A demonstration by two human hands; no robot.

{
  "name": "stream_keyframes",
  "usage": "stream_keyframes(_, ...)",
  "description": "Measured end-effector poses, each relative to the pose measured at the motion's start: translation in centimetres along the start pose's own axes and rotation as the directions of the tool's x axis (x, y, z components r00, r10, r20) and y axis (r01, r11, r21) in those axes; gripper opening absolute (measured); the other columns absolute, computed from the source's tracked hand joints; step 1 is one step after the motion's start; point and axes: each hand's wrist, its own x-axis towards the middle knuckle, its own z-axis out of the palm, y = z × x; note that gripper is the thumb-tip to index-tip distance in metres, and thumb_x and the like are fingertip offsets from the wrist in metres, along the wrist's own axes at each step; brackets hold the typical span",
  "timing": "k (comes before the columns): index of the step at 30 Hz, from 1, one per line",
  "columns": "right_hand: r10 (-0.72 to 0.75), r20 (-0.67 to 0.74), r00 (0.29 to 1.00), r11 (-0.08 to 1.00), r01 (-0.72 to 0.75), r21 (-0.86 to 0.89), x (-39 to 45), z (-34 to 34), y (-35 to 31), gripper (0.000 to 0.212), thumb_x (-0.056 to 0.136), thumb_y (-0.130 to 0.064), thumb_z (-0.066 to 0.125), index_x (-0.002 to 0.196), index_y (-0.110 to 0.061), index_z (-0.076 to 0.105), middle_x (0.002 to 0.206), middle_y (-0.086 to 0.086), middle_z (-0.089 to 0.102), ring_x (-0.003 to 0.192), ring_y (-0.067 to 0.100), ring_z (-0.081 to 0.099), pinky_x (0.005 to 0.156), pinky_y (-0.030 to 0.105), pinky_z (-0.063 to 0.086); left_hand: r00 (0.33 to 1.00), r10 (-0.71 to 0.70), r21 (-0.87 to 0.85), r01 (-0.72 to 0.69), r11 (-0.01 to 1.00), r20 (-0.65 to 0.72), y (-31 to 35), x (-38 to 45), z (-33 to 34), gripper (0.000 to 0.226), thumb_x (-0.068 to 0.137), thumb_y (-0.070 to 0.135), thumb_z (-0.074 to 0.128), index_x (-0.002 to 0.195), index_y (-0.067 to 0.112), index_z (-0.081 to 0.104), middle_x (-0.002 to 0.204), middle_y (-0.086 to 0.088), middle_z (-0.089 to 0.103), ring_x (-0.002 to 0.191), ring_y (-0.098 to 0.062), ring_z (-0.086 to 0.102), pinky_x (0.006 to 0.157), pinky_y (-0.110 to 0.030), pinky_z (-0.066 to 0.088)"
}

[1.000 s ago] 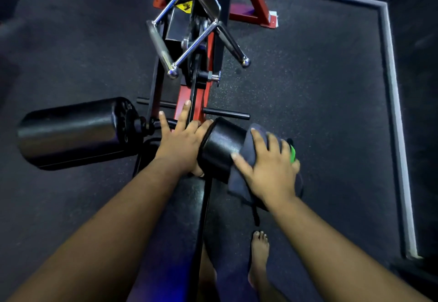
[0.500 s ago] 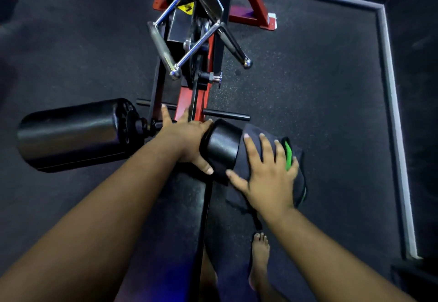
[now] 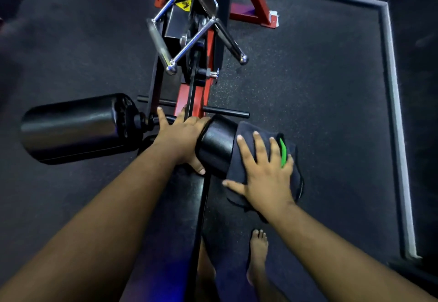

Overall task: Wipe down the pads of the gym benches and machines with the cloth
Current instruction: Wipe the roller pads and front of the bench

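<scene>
Wiping the right roller pad (image 3: pixel 216 146) is the step in hand, and we have the dark cloth (image 3: pixel 246 159) draped over its outer half, a green patch showing at its far fold. Our right hand (image 3: pixel 265 171) lies flat and open on the cloth, fingers spread, pressing it onto the curve and closed around nothing. Our left hand (image 3: pixel 182 139) is also open, its palm braced against the pad's inner end with the thumb tucked under. To do this well, we judge we should keep that brace firm so the roller cannot spin, then drag the cloth around the whole curve and across the bare inner band that the cloth has not reached. The left roller pad (image 3: pixel 75 127) sits well apart and uncovered. For room, the floor (image 3: pixel 320 102) to the right lies open as far as the pale border strip (image 3: pixel 395 112); ahead, the chrome handle (image 3: pixel 189 38) and a short black peg (image 3: pixel 225 112) stand near the pad. Our bare foot (image 3: pixel 258 252) rests just below the cloth.
</scene>
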Motion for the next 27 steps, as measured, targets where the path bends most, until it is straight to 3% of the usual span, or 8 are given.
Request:
stream_keyframes(5, -0.079, -0.021, 0.997, 0.996, 0.08, 0.027, 6.1, -1.2, -6.2, 0.075, 0.094, -0.072, 0.033, 0.159, -0.038, 0.017, 0.167, 0.006, 0.023, 0.144, 0.043, 0.032, 0.105, 0.068, 0.033, 1.0, 0.006, 0.036, -0.005, 0.999, -0.027, 0.0, -0.2, 0.1, 0.136, 0.055, 0.065, 0.084, 0.159, 0.02, 0.008, 0.16, -0.001, 0.027, 0.155, -0.033, 0.008, 0.106, -0.084, -0.006)
stream_keyframes(9, -0.108, 0.006, 0.994, 0.984, 0.106, 0.145, 6.5, -2.9, -4.5, 0.07, 0.1, -0.061, 0.038, 0.16, -0.033, 0.02, 0.165, 0.001, 0.031, 0.145, 0.032, 0.036, 0.111, 0.053, 0.037, 0.998, 0.046, 0.034, -0.044, 0.998, -0.037, -0.5, -2.2, -0.5, 0.142, 0.06, 0.073, 0.078, 0.161, 0.022, -0.006, 0.17, 0.002, 0.0, 0.157, -0.027, 0.002, 0.107, -0.081, -0.009)
stream_keyframes(13, -0.162, -0.111, 0.98, 0.926, 0.19, 0.325, 6.1, -6.1, -5.1, 0.068, 0.099, -0.058, 0.038, 0.157, -0.025, 0.031, 0.155, 0.003, 0.047, 0.137, 0.027, 0.049, 0.106, 0.048, 0.046, 0.975, 0.043, -0.028, -0.051, 0.998, -0.219, -3.4, -7.5, -0.2, 0.124, 0.073, 0.077, 0.065, 0.161, 0.03, -0.009, 0.17, 0.003, -0.009, 0.157, -0.017, -0.005, 0.114, -0.077, 0.0)
stream_keyframes(18, -0.319, -0.296, 0.9, 0.816, 0.42, 0.397, 7.3, -8.7, -15.1, 0.071, 0.098, -0.062, 0.041, 0.155, -0.021, 0.036, 0.153, 0.004, 0.048, 0.136, 0.027, 0.049, 0.108, 0.047, 0.043, 0.866, -0.131, -0.083, 0.103, 0.991, -0.482, -10.6, -13.0, 1.8, 0.107, 0.075, 0.06, 0.069, 0.162, 0.026, 0.016, 0.17, -0.002, 0.011, 0.156, -0.02, 0.013, 0.113, -0.075, 0.017)
stream_keyframes(21, -0.351, -0.34, 0.872, 0.792, 0.471, 0.389, 9.3, -8.7, -21.6, 0.079, 0.095, -0.071, 0.037, 0.158, -0.023, 0.033, 0.16, 0.003, 0.04, 0.142, 0.026, 0.043, 0.111, 0.049, 0.039, 0.782, -0.269, -0.154, 0.22, 0.963, -0.562, -15.8, -14.5, 2.5, 0.095, 0.078, 0.062, 0.049, 0.161, 0.022, 0.021, 0.169, -0.004, 0.017, 0.156, -0.022, 0.016, 0.114, -0.075, 0.016)
stream_keyframes(23, -0.387, -0.283, 0.878, 0.81, 0.47, 0.351, 11.2, -7.9, -26.0, 0.089, 0.089, -0.079, 0.036, 0.16, -0.027, 0.026, 0.165, 0.005, 0.029, 0.148, 0.028, 0.033, 0.115, 0.053, 0.033, 0.757, -0.345, -0.184, 0.293, 0.938, -0.555, -19.7, -15.0, 3.3, 0.097, 0.08, 0.065, 0.048, 0.161, 0.019, 0.02, 0.169, -0.005, 0.016, 0.156, -0.024, 0.014, 0.113, -0.076, 0.014)
stream_keyframes(25, -0.448, -0.056, 0.892, 0.863, 0.448, 0.233, 13.0, -6.8, -28.8, 0.102, 0.08, -0.088, 0.037, 0.162, -0.033, 0.01, 0.171, 0.005, 0.01, 0.156, 0.032, 0.011, 0.12, 0.065, 0.014, 0.797, -0.419, -0.21, 0.363, 0.908, -0.434, -23.0, -14.9, 3.9, 0.118, 0.075, 0.071, 0.065, 0.162, 0.018, 0.006, 0.171, -0.005, 0.004, 0.157, -0.024, 0.001, 0.113, -0.077, 0.009)
stream_keyframes(27, -0.453, 0.127, 0.882, 0.891, 0.444, 0.099, 14.1, -5.4, -29.7, 0.115, 0.072, -0.094, 0.041, 0.162, -0.036, -0.002, 0.171, 0.006, -0.001, 0.156, 0.037, -0.006, 0.117, 0.073, 0.0, 0.833, -0.469, -0.225, 0.417, 0.881, -0.292, -25.0, -14.4, 4.2, 0.141, 0.063, 0.081, 0.07, 0.16, 0.017, -0.01, 0.17, -0.003, -0.008, 0.157, -0.023, -0.01, 0.114, -0.077, 0.003)
